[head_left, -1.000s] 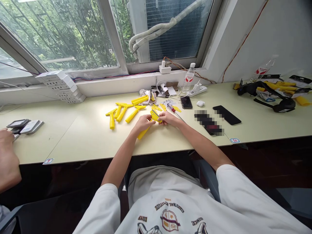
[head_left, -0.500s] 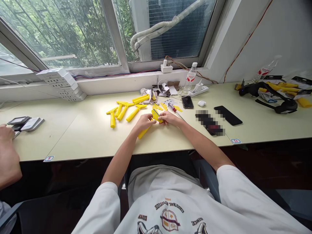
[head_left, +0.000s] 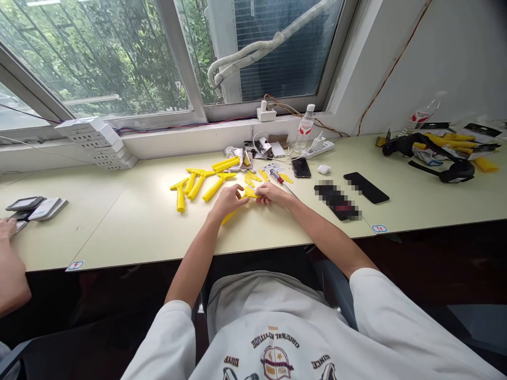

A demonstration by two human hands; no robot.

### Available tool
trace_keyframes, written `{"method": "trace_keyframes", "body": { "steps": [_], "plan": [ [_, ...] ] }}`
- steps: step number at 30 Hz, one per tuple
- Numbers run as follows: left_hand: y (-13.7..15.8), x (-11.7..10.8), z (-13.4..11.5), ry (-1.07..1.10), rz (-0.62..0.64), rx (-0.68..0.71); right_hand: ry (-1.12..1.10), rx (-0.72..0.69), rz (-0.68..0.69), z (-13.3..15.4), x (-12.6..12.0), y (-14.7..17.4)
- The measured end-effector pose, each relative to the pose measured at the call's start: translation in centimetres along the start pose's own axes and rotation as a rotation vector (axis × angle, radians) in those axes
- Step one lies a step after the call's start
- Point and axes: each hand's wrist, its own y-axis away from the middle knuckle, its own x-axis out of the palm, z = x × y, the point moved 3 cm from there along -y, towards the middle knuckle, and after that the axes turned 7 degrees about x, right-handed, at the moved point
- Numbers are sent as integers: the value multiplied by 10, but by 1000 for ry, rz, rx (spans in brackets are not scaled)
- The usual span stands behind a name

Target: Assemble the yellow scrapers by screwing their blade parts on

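Both of my hands meet at a yellow plastic scraper (head_left: pixel 249 193) held low over the table. My left hand (head_left: pixel 228 200) is closed around it from the left, and part of its handle shows below that palm. My right hand (head_left: pixel 273 194) pinches the right end of the scraper's head. Just beyond my fingers lie flat yellow plates (head_left: pixel 251 178) and a screwdriver (head_left: pixel 276 176) with a red and clear handle. Several more yellow scraper handles (head_left: pixel 201 182) rest to the left. My fingers hide part of the held scraper.
A phone (head_left: pixel 301 168), a white earbud case (head_left: pixel 324 169), a water bottle (head_left: pixel 304 128) and a power strip (head_left: pixel 319 148) stand behind on the right. Nearer right are dark flat slabs (head_left: pixel 366 187). Another person's arm (head_left: pixel 11 274) reaches in at far left, beside stacked cards (head_left: pixel 48 208).
The scraper's head has tipped flatter between my hands, and its dark strip no longer shows. My hands keep their hold. The whole view has shifted slightly.
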Motion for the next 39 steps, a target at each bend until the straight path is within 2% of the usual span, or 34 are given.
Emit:
{"method": "trace_keyframes", "body": {
  "steps": [7, 12, 16, 23, 26, 29, 31, 32, 33, 35, 39],
  "plan": [
    [0, -4, -2, -88, 57, 78, -103, 110, -68, -4, 1, -6],
    [4, 1, -13, -250, 62, 134, -13, 125, -101, -8, 2, -12],
    [5, 12, -27, -346, 71, 164, -23, 133, -98, -9, 1, -15],
    [5, 27, -37, -378, 69, 155, -55, 148, -78, -8, 3, -14],
    [6, 25, -33, -375, 15, 155, -14, 133, -161, -6, -3, -12],
    [4, 15, -25, -232, -124, 148, 295, 37, -465, -4, -21, -8],
    [2, 6, -17, -56, -192, 120, 564, -19, -669, -4, -33, -5],
    [1, 3, -13, 42, -209, 78, 667, -21, -727, -6, -38, -4],
    [0, 0, -9, 135, -218, 23, 744, -7, -755, -7, -42, -4],
    [-1, -1, -3, 330, -156, -86, 837, 30, -756, -11, -46, -5],
    [1, 7, 3, 703, -37, -307, 918, 74, -739, -10, -46, -9]
  ]
}}
